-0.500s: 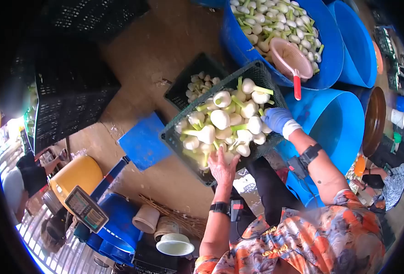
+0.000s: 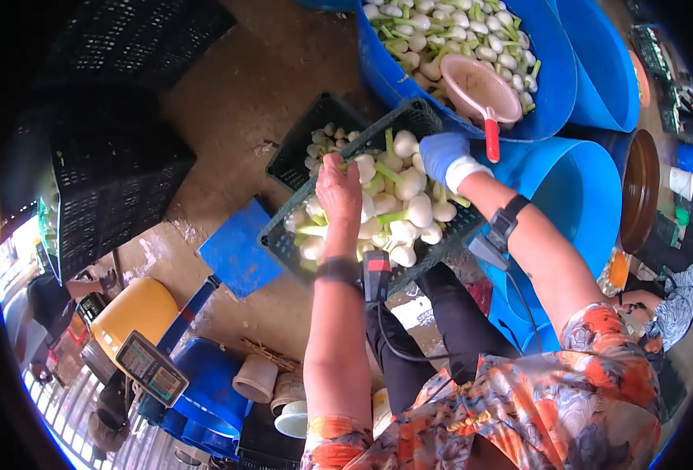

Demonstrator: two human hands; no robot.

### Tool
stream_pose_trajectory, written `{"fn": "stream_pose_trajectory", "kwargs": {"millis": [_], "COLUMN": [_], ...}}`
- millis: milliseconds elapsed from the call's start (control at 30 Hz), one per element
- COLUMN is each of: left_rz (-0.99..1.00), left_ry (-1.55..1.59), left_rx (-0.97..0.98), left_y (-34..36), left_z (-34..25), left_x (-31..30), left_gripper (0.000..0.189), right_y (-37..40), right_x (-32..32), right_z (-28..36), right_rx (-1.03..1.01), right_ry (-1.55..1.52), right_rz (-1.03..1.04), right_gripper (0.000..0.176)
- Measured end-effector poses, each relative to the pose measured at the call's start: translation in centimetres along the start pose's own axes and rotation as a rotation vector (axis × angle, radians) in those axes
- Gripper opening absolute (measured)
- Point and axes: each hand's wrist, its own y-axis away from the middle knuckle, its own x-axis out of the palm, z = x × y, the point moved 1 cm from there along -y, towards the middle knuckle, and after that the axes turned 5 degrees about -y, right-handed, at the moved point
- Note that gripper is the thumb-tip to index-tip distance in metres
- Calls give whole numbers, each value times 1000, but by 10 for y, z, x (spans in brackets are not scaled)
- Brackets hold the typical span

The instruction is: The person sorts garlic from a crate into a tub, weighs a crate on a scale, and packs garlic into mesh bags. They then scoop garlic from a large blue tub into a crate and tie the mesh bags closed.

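Observation:
A dark green mesh crate [image 2: 284, 258] full of white garlic bulbs [image 2: 411, 182] with short green stems is in front of me. My bare left hand [image 2: 337, 190] reaches over the bulbs to the crate's far left side. Its fingers are curled, with a bit of green stem beside them; what they grip is hidden. My right hand [image 2: 445, 157], in a blue glove, is at the crate's right side next to the bulbs. Its fingers are bent inward, and I cannot see what is in them. Behind is a second green crate [image 2: 287, 160] with smaller bulbs.
A big blue tub [image 2: 374, 66] of garlic, with a pink strainer [image 2: 483, 86] on top, stands at the upper right. Beside it is a light-blue barrel [image 2: 597, 211]. A scale with a blue platform [image 2: 240, 247] is to the left. Black crates [image 2: 119, 188] stand farther left.
My left hand has moved from the crate's near side to its far left side. My right hand has shifted up and left along the crate's right side.

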Motion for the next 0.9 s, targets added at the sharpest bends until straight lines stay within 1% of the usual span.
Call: {"fn": "stream_pose_trajectory", "kwargs": {"millis": [33,67,133,167,200,267,300,333,400,433,467,533,600,633,667,700,733,767,800,833,867,900], "left_rz": [-51,-46,-101,-242,-226,-347,-258,-164,-122,-111,-88,-65,-55,-60,-57,-50,-44,-11,17,-27,-29,15], "left_ry": [-27,-27,290,420,379,621,502,335,-175,-174,-205,-237,-117,-64,-65,41,146,269,314,321,205,219], "left_rx": [16,14,-192,-206,-305,-226,-64,46,201,193,221,248,368,437,437,415,389,161,3,-51,-127,-219], "left_y": [1,4,15,18,21,30,35,34,29,23,16,14,12,16,21,26,36,54,72,92,113,133], "left_z": [1,2,1,-1,6,-3,-12,-10,-13,-11,-12,-13,-16,-17,-16,-18,-17,-11,-5,2,14,21], "left_x": [-1,-2,-11,-12,-14,-2,-1,9,19,27,34,32,26,20,14,1,-9,-19,-34,-46,-53,-58], "left_gripper": [21,21,14,14,14,13,14,14,14,14,14,16,16,21,21,22,24,24,21,26,36,38], "right_y": [-1,0,1,-1,0,8,8,7,9,12,11,6,2,0,-1,2,7,9,25,37,49,65], "right_x": [-6,-11,-14,-10,-12,-16,-3,11,35,31,30,30,33,41,50,52,51,49,30,32,35,47], "right_z": [-1,-2,-3,-6,-9,-16,-20,-18,-10,1,8,14,13,10,6,1,-4,-9,-8,-7,-7,-4], "right_rx": [8,10,19,26,28,81,110,111,142,120,121,119,116,95,73,72,34,-5,60,75,91,-42], "right_ry": [-59,-59,-105,-98,-99,-401,-490,-483,-481,-384,-380,-237,-222,-240,-258,-259,-344,-429,-476,-532,-588,-647], "right_rz": [72,77,179,172,175,255,218,236,-20,-39,-31,-29,-17,-63,-106,-99,-100,-102,0,-65,-130,-251], "right_gripper": [18,18,22,23,23,26,30,30,27,22,22,19,18,19,22,22,23,24,27,26,24,25]}}
